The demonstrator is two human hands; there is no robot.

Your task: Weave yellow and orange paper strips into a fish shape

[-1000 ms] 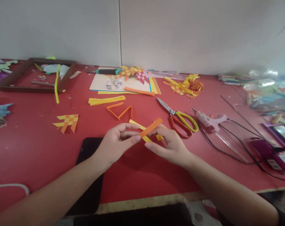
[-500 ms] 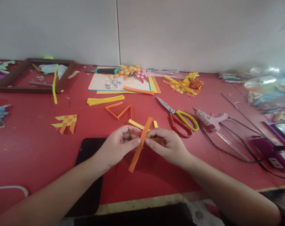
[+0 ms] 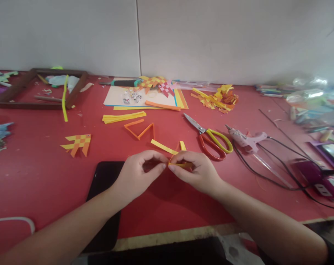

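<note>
Yellow paper strips [image 3: 163, 147]: near centre, pinched in my right hand [image 3: 169, 165]. My left hand [image 3: 166, 163]: fingertips brought close to the right's; whether they grip anything, I cannot tell. Folded orange strip [image 3: 146, 131]: just farther off. Scissors [image 3: 214, 144]: right, blades partly spread. Checkered paper fish [image 3: 80, 141]: left.
</note>
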